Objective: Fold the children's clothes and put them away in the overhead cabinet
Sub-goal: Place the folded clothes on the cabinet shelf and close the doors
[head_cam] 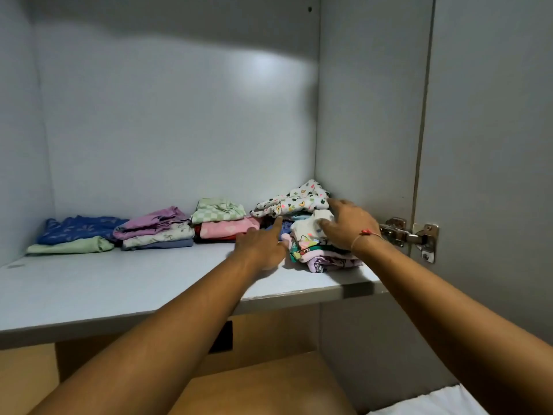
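Here we pressed both hands, left hand (263, 245) and right hand (348, 224) spread, settling the folded stack (317, 250) at the shelf's (119, 283) right corner; next, probably release.

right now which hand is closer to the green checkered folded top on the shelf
Left. The left hand is just right of the green checkered top, low in front. The right hand is farther right, on the small front stack.

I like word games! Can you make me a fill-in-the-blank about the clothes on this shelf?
1. The folded clothes sit on a grey ____ inside the cabinet.
2. The checkered top is the colour ____.
3. The right hand rests on the ____-most pile.
4. The string bracelet is on the ____ wrist.

Missing words: shelf; green; right; right
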Available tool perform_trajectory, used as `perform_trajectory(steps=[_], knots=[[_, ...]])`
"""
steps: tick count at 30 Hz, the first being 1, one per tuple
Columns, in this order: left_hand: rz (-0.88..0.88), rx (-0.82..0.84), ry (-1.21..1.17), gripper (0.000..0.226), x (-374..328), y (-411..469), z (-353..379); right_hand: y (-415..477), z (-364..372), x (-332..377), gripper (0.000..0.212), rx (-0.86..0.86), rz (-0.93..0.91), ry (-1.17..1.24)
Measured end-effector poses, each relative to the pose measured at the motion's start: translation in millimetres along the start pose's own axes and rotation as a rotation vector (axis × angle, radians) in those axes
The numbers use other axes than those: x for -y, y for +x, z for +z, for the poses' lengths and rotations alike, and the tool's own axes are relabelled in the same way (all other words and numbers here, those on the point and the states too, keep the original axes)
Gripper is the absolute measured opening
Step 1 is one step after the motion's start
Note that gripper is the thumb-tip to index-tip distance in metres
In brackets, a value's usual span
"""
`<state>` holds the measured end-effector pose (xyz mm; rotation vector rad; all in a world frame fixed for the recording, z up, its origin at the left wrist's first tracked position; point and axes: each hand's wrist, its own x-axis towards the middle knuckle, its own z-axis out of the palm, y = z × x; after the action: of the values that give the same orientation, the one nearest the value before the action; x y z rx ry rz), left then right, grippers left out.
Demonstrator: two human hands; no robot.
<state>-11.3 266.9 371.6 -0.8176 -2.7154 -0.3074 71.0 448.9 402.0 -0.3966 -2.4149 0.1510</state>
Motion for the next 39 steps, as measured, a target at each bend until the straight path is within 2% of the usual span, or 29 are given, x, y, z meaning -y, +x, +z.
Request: perform_trajectory(steps=[1,3,5,8,15,39], knots=[[-0.016,-0.015,0.121,0.070,7,-1,3,-5,1,2,0.053,0.033,-0.115,-0.008],[-0.069,0.074,0.182,0.072,14,-1,10,-13,8,6,0.051,0.220,-0.213,-0.060],[-0.147,0.216,0.106,0.073,18,-1,15,-13,16,3,0.049,0.399,-0.179,-0.103],[-0.214,0.304,0.030,0.077,21,-1,19,-4,19,-6,0.052,0.500,-0.117,-0.115],[-0.228,0.315,0.022,0.076,21,-4,16,15,28,-14,0.055,0.551,-0.108,-0.171],[-0.242,0.345,0.069,0.074,21,0,18,19,37,-12,0.052,0.483,-0.089,-0.172]])
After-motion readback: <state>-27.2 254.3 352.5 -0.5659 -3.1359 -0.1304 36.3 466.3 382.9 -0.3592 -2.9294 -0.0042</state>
